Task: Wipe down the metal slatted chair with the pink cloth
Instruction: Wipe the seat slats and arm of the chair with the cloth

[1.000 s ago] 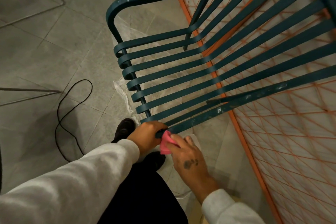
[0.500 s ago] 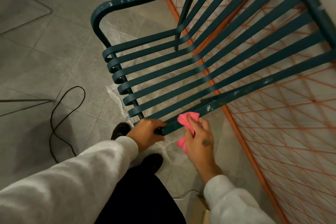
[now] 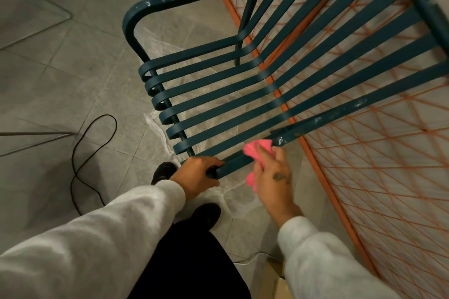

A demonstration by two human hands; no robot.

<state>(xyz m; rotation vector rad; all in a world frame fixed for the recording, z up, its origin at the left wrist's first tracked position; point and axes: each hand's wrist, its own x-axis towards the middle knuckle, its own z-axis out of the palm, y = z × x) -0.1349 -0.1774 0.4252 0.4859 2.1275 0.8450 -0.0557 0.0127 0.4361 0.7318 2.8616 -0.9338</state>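
A dark teal metal slatted chair (image 3: 243, 94) stands in front of me, its curved armrest at the upper left and pale smudges on its near armrest. My left hand (image 3: 196, 176) grips the front end of the near armrest. My right hand (image 3: 273, 175) holds a pink cloth (image 3: 257, 150) wrapped against the same armrest, a little further along from the left hand. Part of the cloth hangs below my palm.
An orange wire-mesh panel (image 3: 379, 158) leans behind and right of the chair. A black cable (image 3: 82, 160) loops on the grey tiled floor at the left. Clear plastic sheeting (image 3: 158, 126) lies under the chair. My dark shoes (image 3: 206, 216) stand just below the seat's front.
My right hand has slid the pink cloth up along the near armrest, away from the left hand. The left hand keeps its grip on the armrest end.
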